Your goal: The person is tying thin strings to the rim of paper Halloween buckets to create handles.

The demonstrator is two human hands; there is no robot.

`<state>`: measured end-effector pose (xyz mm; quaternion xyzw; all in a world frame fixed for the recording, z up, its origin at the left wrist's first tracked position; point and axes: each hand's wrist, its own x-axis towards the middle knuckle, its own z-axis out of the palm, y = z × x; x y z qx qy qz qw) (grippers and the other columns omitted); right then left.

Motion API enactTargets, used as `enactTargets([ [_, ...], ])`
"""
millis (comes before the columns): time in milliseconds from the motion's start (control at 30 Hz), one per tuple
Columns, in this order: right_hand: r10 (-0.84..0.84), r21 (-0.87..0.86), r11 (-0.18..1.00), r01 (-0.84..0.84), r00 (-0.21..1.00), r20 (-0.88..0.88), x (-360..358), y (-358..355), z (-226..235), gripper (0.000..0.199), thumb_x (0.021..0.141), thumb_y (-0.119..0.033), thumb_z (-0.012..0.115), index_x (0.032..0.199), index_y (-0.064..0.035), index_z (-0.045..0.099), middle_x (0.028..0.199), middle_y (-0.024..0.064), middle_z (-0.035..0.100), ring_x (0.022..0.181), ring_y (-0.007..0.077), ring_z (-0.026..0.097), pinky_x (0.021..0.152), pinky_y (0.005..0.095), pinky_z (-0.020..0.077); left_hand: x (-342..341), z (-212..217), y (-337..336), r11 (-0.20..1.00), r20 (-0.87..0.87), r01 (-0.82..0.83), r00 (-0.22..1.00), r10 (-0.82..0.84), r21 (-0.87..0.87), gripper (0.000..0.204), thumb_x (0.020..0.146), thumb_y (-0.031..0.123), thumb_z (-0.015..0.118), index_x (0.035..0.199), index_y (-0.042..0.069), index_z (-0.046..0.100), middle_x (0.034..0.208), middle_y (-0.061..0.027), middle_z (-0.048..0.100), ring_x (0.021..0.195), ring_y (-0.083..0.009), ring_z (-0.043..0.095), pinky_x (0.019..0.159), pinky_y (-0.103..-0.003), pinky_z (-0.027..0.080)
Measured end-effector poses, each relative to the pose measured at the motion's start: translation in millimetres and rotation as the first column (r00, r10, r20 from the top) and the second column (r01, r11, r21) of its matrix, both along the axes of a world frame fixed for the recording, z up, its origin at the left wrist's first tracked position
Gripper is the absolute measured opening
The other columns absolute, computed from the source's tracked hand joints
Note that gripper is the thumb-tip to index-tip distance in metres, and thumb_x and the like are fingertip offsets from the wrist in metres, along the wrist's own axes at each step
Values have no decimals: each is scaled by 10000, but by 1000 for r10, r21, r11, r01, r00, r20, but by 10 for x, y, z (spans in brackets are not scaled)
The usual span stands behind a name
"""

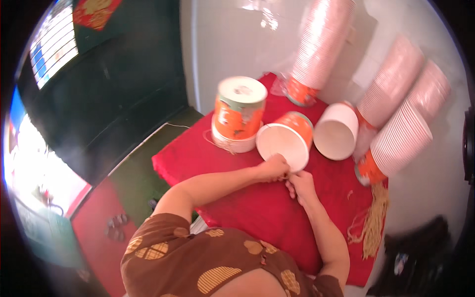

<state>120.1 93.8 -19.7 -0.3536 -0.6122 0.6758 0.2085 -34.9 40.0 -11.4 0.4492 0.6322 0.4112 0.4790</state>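
On a red cloth (257,208) spread over a low surface, a person's two hands meet at the lower rim of a paper bowl (286,141) lying on its side, its white mouth turned toward the camera and its orange printed wall behind. Left hand (273,167) closes its fingers on the near rim of the bowl, knuckles up; right hand (300,185) sits just beside it, fingers curled in a pinch at the same edge, though what they pinch is too small to tell. To the left stands a short stack (238,115) of orange bowls, upside down, white base on top. To the right a second loose bowl (337,131) lies tipped, showing its white inside. Behind, long sleeves of nested bowls (321,44) lean against the white wall (222,44), two more (401,114) slanting at the right edge. A bundle of pale yellow strings (373,222) lies on the cloth near the right forearm.
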Motion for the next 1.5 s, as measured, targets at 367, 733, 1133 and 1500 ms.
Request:
enactTargets([
  [367,-50,-26,998,50,998,-34,92,-17,-28,66,865,-26,551,823,14,581,652,64,581,426,96,484,328,242,374,54,18,-126,999,84,-1,996,4,-34,240,883,177,533,806,-22,643,555,-45,544,355,-94,438,301,-235,322],
  [733,-69,-17,998,68,993,-93,96,-88,-54,82,860,-10,511,804,14,565,632,68,575,409,100,479,332,242,366,73,-2,-159,1000,154,-18,988,19,-10,241,909,151,502,819,-15,652,522,-32,509,343,-97,405,301,-253,291],
  [1133,-56,7,998,57,994,-98,97,-63,-69,95,863,-26,527,776,-2,559,616,58,569,400,91,473,337,243,367,57,73,-150,998,231,-43,972,52,-47,200,903,102,523,921,-53,647,540,11,479,420,-60,386,369,-223,262],
  [1500,-25,-10,1000,25,997,-78,130,-54,-72,132,921,-77,568,804,-16,569,643,34,574,421,61,471,339,213,366,42,63,-170,998,172,-22,985,30,-50,172,861,109,562,936,-30,632,579,27,491,428,-46,386,374,-215,267],
])
